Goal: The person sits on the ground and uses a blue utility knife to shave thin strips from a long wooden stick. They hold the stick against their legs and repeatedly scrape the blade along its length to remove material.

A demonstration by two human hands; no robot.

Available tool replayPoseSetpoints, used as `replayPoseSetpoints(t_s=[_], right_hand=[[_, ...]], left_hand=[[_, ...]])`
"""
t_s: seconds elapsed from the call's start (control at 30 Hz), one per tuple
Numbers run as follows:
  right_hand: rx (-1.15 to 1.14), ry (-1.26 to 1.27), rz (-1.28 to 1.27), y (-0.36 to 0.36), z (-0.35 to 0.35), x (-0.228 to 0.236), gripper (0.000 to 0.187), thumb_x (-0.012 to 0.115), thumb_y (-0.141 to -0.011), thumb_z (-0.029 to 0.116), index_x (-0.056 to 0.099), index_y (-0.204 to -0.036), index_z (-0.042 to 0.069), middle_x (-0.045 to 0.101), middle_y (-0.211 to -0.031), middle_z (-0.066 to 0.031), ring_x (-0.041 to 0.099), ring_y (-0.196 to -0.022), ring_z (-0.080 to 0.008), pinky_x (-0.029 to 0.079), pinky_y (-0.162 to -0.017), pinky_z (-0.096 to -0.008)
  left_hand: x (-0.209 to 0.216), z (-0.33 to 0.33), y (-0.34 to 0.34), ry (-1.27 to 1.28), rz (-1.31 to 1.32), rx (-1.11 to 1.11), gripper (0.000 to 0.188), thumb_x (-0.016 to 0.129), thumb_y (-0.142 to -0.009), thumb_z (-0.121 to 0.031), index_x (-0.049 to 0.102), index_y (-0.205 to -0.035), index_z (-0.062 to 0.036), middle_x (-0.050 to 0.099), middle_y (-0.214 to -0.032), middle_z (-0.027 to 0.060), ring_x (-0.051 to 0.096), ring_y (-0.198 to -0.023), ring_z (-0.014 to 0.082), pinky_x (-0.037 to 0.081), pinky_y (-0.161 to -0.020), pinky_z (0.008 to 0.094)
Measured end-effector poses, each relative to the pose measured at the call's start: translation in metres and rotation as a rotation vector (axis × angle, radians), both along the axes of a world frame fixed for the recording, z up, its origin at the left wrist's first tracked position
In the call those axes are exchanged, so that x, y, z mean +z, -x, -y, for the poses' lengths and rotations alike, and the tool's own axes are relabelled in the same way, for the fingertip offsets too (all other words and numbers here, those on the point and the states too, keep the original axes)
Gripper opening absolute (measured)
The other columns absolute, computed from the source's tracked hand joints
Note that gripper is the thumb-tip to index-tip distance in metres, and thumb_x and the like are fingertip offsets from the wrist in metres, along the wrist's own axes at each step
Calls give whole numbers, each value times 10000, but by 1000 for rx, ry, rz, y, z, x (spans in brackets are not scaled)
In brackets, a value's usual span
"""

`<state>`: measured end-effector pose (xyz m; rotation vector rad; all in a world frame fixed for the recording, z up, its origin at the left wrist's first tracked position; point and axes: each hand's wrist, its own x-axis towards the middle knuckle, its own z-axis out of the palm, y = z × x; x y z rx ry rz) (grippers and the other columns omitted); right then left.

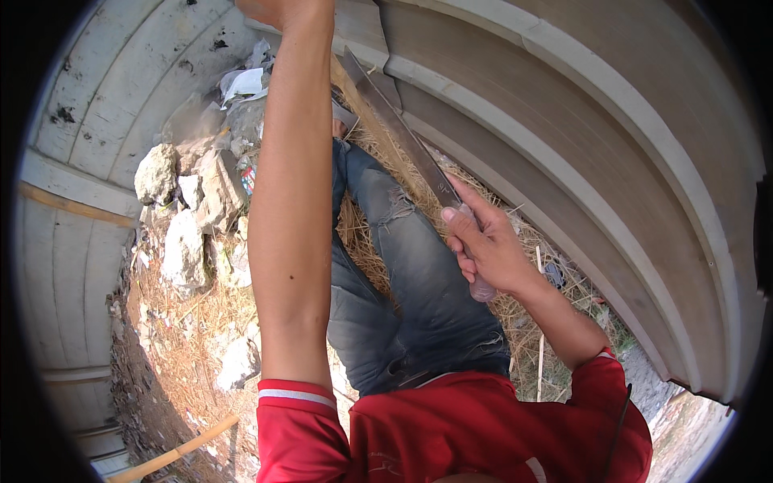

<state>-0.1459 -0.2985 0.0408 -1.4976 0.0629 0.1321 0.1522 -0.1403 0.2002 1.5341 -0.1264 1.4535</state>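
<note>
A machete [412,149] with a long dark blade is in my right hand [489,245]. My fingers are wrapped round its pale handle [482,289], with the thumb lying along the top toward the blade. The blade slants up and to the left, over my thigh and beside a strip of wood [370,122]. My left arm reaches straight up to the upper edge of the view. Only the wrist end of my left hand [278,10] shows there; its fingers are cut off by the edge, so what it touches is hidden.
Ribbed metal sheeting [564,129] curves along my right, close to the machete. Pale sheeting [80,185] stands on the left. Rough stones [185,245] and plastic litter [241,84] lie left of my legs. Straw [358,233] covers ground between them. A bamboo pole [181,451] lies lower left.
</note>
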Motion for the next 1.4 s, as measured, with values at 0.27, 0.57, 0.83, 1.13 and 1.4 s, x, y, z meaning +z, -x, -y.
replayPoseSetpoints(t_s=[0.27,0.57,0.83,1.13,1.4], right_hand=[[-367,-308,641,-7,7,119,559,432,-1130,340,297,-1626,119,453,-734,-30,393,-439,-54,386,-396,-210],[-7,-63,-311,-1,-8,-9,561,560,-1090,227,387,-1616,133,507,-719,5,457,-488,-61,419,-415,-264],[-404,-380,755,-12,18,122,557,393,-1137,395,305,-1612,118,445,-739,-30,396,-442,-61,402,-395,-233],[42,-90,-190,12,5,3,607,520,-1108,269,283,-1652,138,521,-739,-29,471,-480,-72,415,-418,-253],[-337,-501,806,0,34,121,543,377,-1141,403,315,-1593,108,402,-711,0,395,-447,-54,411,-396,-220]], left_hand=[[-8,-41,-8,-36,71,93,548,430,-1104,-436,680,-1026,46,675,-835,237,621,-804,419,462,-775,513],[-6,-36,-4,49,-52,-120,589,395,-1118,-475,627,-884,13,536,-653,114,529,-651,289,438,-675,465],[-5,-40,5,70,-118,-120,610,371,-1118,-502,619,-829,-25,554,-665,92,540,-650,243,437,-658,447],[2,-29,13,42,-137,-61,636,353,-1115,-512,654,-896,4,566,-676,127,562,-681,290,450,-705,487],[2,-6,5,22,21,-157,637,359,-1127,-491,594,-790,-4,516,-628,86,502,-622,247,418,-642,455]])
